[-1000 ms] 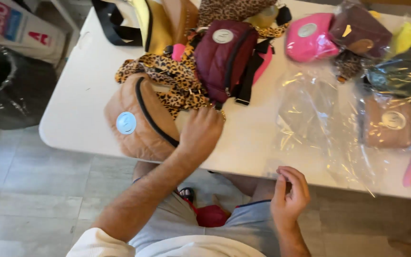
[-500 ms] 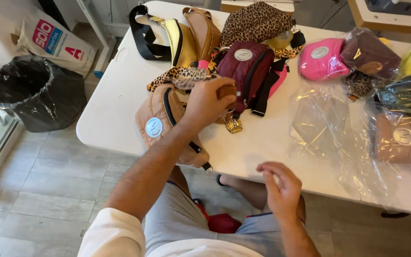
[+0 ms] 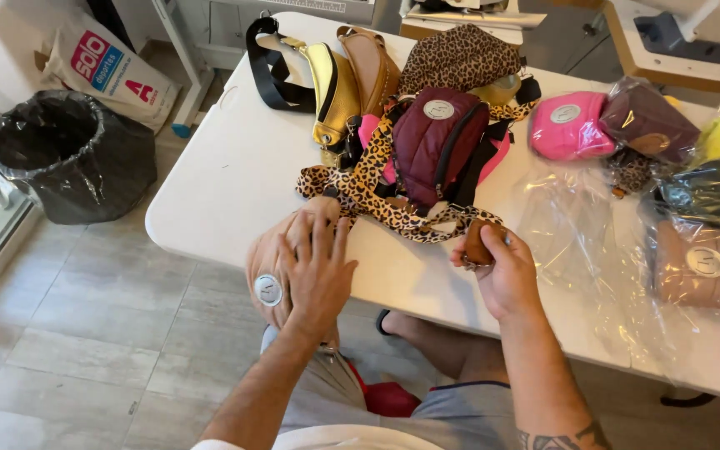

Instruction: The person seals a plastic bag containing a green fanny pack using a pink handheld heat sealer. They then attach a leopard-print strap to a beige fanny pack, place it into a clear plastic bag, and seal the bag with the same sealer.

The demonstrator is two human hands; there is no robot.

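A tan waist bag (image 3: 270, 268) with a round silver badge hangs over the near edge of the white table (image 3: 235, 179). My left hand (image 3: 317, 271) lies flat on it, fingers spread. My right hand (image 3: 500, 268) is closed around the bag's tan strap end (image 3: 477, 242), just in front of a leopard-print strap (image 3: 377, 193). Behind that sits a maroon waist bag (image 3: 439, 137) on a pile of bags.
Gold (image 3: 331, 92), tan (image 3: 372, 71) and leopard-print (image 3: 460, 57) bags crowd the table's far side. A pink bag (image 3: 568, 127) and several bags in clear plastic sleeves (image 3: 697, 258) lie at the right. A black bin (image 3: 68, 154) and a paper sack (image 3: 102, 67) stand on the floor at left.
My left hand slid the tan bag toward me, over the table edge. My right hand rose from my lap and closed on the strap end.
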